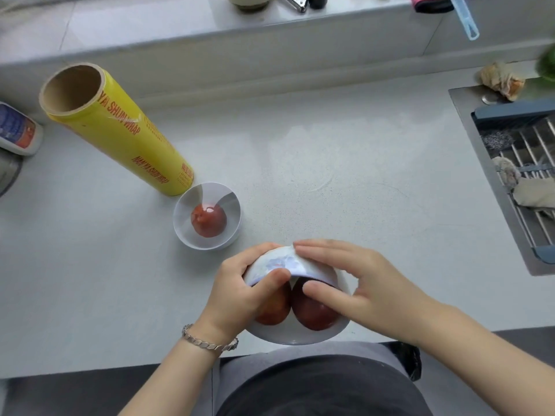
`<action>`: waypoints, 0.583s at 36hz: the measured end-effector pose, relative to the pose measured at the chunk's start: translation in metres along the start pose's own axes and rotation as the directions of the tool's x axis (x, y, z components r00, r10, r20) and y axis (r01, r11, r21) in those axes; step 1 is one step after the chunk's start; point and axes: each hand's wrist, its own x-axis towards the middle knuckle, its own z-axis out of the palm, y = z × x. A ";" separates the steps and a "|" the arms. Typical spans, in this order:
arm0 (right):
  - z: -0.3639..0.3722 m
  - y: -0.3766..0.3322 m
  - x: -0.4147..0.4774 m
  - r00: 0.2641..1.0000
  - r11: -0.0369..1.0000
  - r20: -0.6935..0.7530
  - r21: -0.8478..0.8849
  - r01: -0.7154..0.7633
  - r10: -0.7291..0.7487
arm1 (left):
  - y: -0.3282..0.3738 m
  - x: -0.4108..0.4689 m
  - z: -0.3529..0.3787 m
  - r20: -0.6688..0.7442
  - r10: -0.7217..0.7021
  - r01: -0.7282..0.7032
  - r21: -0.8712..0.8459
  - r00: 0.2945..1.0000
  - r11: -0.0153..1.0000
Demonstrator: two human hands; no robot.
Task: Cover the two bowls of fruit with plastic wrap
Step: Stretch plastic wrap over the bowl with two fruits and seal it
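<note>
Right at the desk's (360, 190) front edge, the near bowl (300, 334) is tipped toward the person, so its two red fruits (312, 310) and patterned outer wall both show. The left hand (240, 295), bracelet (210, 340) at the wrist, has its fingers curled round the bowl's left side with the thumb on the rim, holding it steady. The right hand (360, 283) lies with straight fingers flat on the upturned wall and the thumb down by the rim. It seems to be pressing the wrap (288, 261) against the outside, though the film here is hard to see.

I'd say this is the sealing step on the second bowl. Next, the bowl needs turning in the left hand while the right smooths the loose edge all round, and then setting level again.

Just beyond, the far bowl (207, 244) sits upright with one red fruit (208, 220). Sheen lines across its mouth suggest it is already covered. The yellow roll (120, 130) stands behind it, almost touching. A sink rack (525, 163) is off to the right.
</note>
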 end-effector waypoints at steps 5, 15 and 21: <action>0.004 0.003 0.009 0.980 0.985 0.103 0.020 -0.170 0.167 | 0.001 -0.002 0.002 0.006 0.012 -0.012 0.011 1.000 1.000; 0.001 0.013 0.022 0.905 0.914 0.291 0.170 -0.367 0.310 | -0.002 -0.006 0.003 -0.009 -0.005 0.005 -0.013 1.000 1.000; -0.012 0.009 0.019 0.982 0.966 0.117 0.198 -0.166 0.145 | -0.004 -0.005 0.000 -0.026 -0.036 0.034 -0.089 0.999 0.995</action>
